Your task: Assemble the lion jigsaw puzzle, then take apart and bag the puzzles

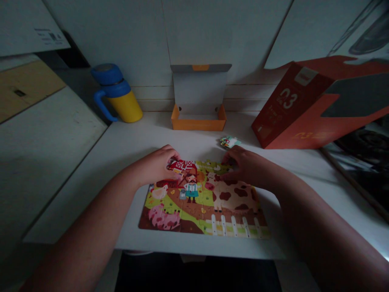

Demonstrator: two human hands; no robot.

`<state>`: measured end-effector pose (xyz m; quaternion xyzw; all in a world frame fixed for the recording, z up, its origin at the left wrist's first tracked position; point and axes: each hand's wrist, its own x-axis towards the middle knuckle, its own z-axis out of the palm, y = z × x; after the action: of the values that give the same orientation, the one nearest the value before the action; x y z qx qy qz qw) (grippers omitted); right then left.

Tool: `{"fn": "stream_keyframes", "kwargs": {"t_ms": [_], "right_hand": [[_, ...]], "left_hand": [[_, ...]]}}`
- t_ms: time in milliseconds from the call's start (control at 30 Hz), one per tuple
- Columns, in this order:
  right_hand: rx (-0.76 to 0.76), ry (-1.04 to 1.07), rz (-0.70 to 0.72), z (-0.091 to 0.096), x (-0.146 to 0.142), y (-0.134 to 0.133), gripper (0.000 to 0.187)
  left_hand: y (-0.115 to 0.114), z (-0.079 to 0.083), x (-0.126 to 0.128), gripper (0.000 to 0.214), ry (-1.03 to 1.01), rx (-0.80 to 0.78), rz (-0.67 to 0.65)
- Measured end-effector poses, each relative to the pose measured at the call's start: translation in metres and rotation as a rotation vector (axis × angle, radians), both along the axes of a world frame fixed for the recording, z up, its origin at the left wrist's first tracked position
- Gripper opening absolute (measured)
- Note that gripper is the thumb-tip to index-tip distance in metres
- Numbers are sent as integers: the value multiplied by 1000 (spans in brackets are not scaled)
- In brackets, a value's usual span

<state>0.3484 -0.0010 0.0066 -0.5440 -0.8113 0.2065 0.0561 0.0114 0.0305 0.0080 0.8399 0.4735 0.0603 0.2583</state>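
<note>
A farm-scene jigsaw puzzle (194,202) lies flat on the white tabletop in front of me, its pieces joined. It shows a barn, a farmer, a cow, a pig and a white fence. My left hand (161,164) covers the puzzle's far left corner, fingers curled at the far edge near the barn and thumb on the picture. Over the far right part, above the cow, my right hand (243,165) has its fingers bent at the far edge and its thumb on the surface. Both hands hide the pieces beneath them. Just beyond my right hand lies a small pile of loose puzzle pieces (229,141).
An orange box (199,124) stands with its lid raised against the wall. A blue and yellow flask (127,103) is at the back left. On the right, a large red box (291,105) stands near a dark stove (361,150). The table's near edge runs below the puzzle.
</note>
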Motion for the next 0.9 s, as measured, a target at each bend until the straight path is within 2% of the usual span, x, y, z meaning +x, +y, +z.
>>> {"fn": "stream_keyframes", "kwargs": {"t_ms": [233, 467, 633, 767, 900], "right_hand": [[3, -7, -39, 5, -5, -4, 46], [-41, -23, -25, 5, -5, -3, 44], [-14, 22, 19, 6, -9, -7, 38], [-87, 29, -52, 11, -15, -9, 36], [-86, 26, -69, 10, -11, -6, 32]], "left_hand": [[-4, 1, 2, 52, -14, -16, 9], [-3, 4, 3, 43, -16, -27, -29], [-6, 3, 5, 37, -47, -11, 9], [-7, 3, 8, 30, -96, -73, 57], [-2, 1, 6, 31, -193, -201, 85]]}}
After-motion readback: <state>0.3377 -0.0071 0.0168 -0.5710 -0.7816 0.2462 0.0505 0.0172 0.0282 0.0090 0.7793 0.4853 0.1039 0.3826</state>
